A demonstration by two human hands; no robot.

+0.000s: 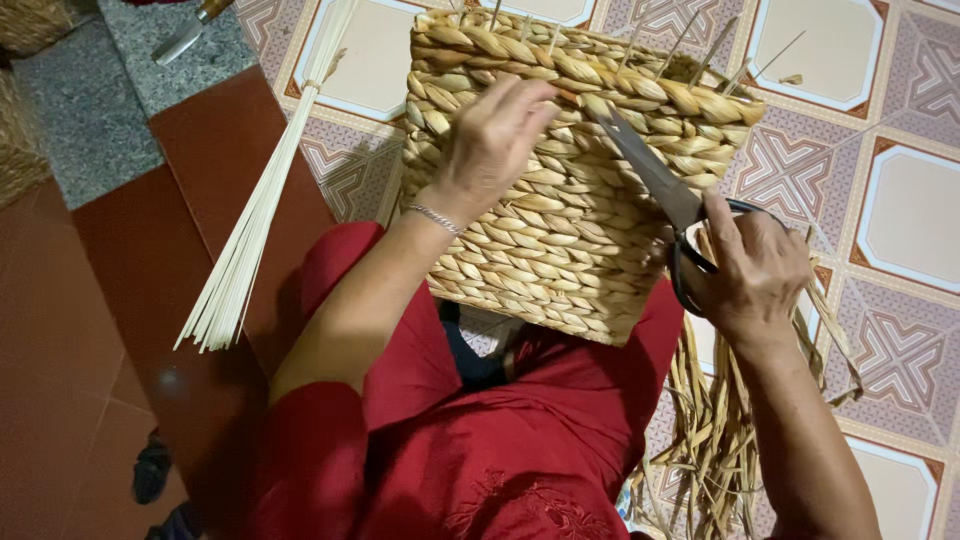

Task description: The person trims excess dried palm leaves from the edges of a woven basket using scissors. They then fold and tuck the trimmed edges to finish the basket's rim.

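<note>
Basket: we see a woven basket [560, 190] of thick braided straw-coloured rope, resting tipped on the lap of the person in red clothing [470, 440], its side wall turned up toward the camera (what it holds inside we cannot tell, since the opening faces away).
Basket look: rows of plump twisted braid run across the wall; thin pale stakes [700, 45] stick up past the far rim, just beyond the scissor tips.
Left hand: our left hand [490, 140] lies flat on the basket wall, fingers spread and pressing the braid near the rim; it clamps nothing, it only steadies.
Right hand: our right hand [750, 270] is closed through the dark loops of a pair of scissors [655, 175], gripping them firmly.
Scissors: the grey blades point up and away from the grip, lying against the braid just below the rim; they look nearly together.
Below the right hand: a heap of loose dried fibre strips [710, 430] on the patterned tiled floor [900, 210].
Left of the left hand: a bundle of thin pale reeds [250, 220] leans across a red-brown step [200, 170].
Far corner: a knife [190, 30] lies on a grey stone slab [90, 110].
</note>
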